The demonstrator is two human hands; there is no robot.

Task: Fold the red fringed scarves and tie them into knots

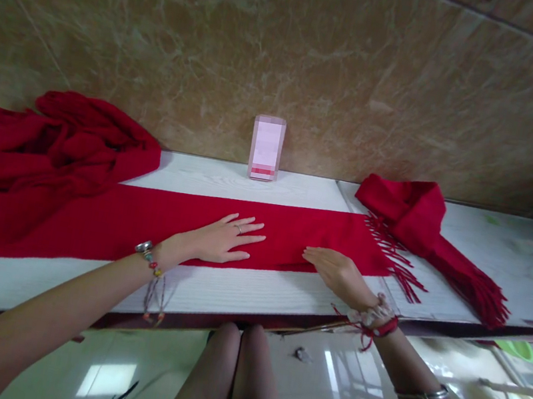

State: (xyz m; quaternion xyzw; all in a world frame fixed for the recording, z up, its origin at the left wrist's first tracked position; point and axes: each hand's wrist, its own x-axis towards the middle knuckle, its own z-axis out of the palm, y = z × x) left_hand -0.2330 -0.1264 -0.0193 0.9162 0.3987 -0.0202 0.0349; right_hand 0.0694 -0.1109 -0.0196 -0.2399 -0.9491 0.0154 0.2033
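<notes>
A long red scarf [286, 230] lies stretched across the white tabletop, its fringed end [400, 264] toward the right. Palm down on its middle rests my left hand [226, 239], fingers spread and holding nothing. Farther right, my right hand [333, 271] touches the scarf near its front edge. The fingers of that hand are stretched out side by side, its thumb is hidden, and no cloth is seen gripped. At the left, a loose heap of red cloth [68, 141] covers part of the scarf; whether both are one piece I cannot tell.
Another red fringed scarf [411, 212], folded over itself, lies at the right. A phone [266, 149] leans upright against the brown marbled wall [219, 50]. My knees are below the front edge of the white table [252, 291]. A green bowl-like object [516, 349] is at lower right.
</notes>
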